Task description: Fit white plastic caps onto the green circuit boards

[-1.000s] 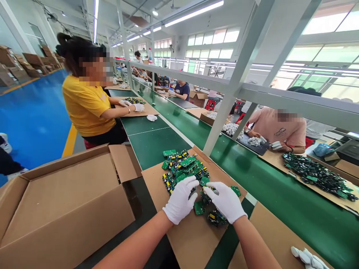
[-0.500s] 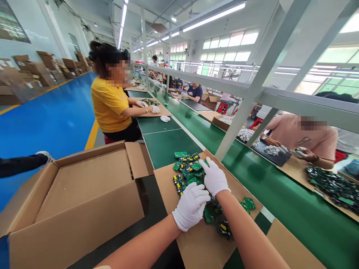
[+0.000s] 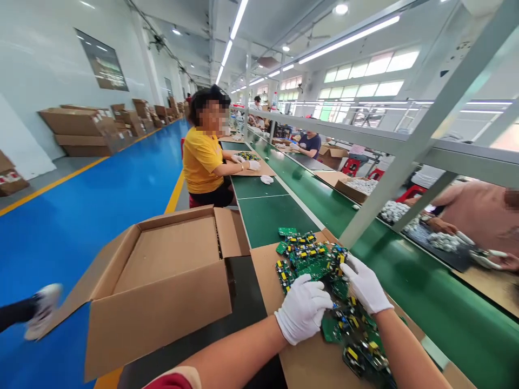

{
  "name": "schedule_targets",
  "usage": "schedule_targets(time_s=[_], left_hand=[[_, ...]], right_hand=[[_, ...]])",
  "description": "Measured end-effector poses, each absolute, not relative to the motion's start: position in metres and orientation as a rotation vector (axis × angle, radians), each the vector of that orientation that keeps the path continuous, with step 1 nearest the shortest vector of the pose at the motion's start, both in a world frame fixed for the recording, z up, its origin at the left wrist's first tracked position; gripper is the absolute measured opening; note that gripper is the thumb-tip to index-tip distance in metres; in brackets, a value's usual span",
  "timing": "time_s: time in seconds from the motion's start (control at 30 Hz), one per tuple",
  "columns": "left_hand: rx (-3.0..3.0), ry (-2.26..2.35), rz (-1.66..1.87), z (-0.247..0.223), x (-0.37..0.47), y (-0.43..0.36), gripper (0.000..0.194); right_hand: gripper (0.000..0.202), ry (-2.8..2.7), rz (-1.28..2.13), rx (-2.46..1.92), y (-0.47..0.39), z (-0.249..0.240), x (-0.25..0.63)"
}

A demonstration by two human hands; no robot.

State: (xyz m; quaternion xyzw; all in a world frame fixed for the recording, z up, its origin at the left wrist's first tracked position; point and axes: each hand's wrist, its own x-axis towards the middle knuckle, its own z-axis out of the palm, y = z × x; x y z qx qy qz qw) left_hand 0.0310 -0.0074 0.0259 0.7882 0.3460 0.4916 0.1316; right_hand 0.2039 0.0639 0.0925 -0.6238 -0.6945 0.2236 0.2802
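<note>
Both hands wear white gloves over green circuit boards (image 3: 310, 267) with yellow and blue parts, spread on a cardboard sheet (image 3: 300, 356). My left hand (image 3: 304, 309) lies low at the near side of the pile, its fingers loosely bent and slightly apart. Nothing shows held in it, though its fingertips are partly hidden. Against the pile's right side, my right hand (image 3: 365, 283) has its fingers closed on the edge of a circuit board (image 3: 339, 263) with yellow parts. More boards (image 3: 367, 346) lie beneath my right forearm, blurred in places.
An open cardboard box (image 3: 162, 308) stands at my left. A green conveyor belt (image 3: 446, 313) runs along the right, behind a white metal post (image 3: 389, 178). A co-worker in yellow (image 3: 205, 162) sits ahead; another in pink (image 3: 478, 216) sits across. A foot (image 3: 42, 310) shows at far left.
The view has swung left, so the bench appears further right. My right hand has moved from the pile's top to its right side, onto a board. More boards show near my right forearm.
</note>
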Motion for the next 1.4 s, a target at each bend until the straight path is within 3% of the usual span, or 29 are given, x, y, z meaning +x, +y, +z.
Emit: schedule_targets(time_s=[0.17, 0.3, 0.4, 0.5, 0.7, 0.93, 1.07, 1.23, 1.4], left_hand=[[2.213, 1.078, 1.458, 0.029, 0.026, -0.005, 0.026], [1.788, 1.232, 1.583, 0.045, 0.024, 0.000, 0.029], [1.570, 1.104, 1.286, 0.064, 0.028, 0.002, 0.041], [1.453, 0.923, 0.973, 0.076, 0.036, -0.001, 0.029], [1.138, 0.872, 1.050, 0.075, 0.062, -0.039, 0.031], [0.684, 0.693, 0.926, 0.065, 0.081, -0.065, 0.043], [0.750, 0.814, 0.977, 0.065, 0.077, -0.038, 0.040], [1.128, 0.925, 0.991, 0.069, 0.067, -0.003, 0.041], [1.180, 0.928, 1.000, 0.057, 0.067, 0.001, 0.044]], right_hand=[[0.047, -1.772, 0.775, -1.642, 0.033, 0.100, 0.219], [0.043, -1.820, 0.856, -1.598, 0.016, 0.119, 0.221], [0.038, -1.946, 0.944, -1.532, -0.001, 0.133, 0.213], [0.032, -2.016, 0.975, -1.482, -0.021, 0.134, 0.201], [0.029, -1.432, 0.717, -1.686, -0.056, 0.106, 0.181], [0.042, -1.272, 0.928, -1.633, -0.067, 0.100, 0.186], [0.050, -1.328, 0.603, -1.783, -0.047, 0.104, 0.217], [0.034, -1.530, 0.382, -1.835, -0.031, 0.099, 0.238], [0.051, -1.752, 0.275, -1.972, -0.034, 0.076, 0.219]])
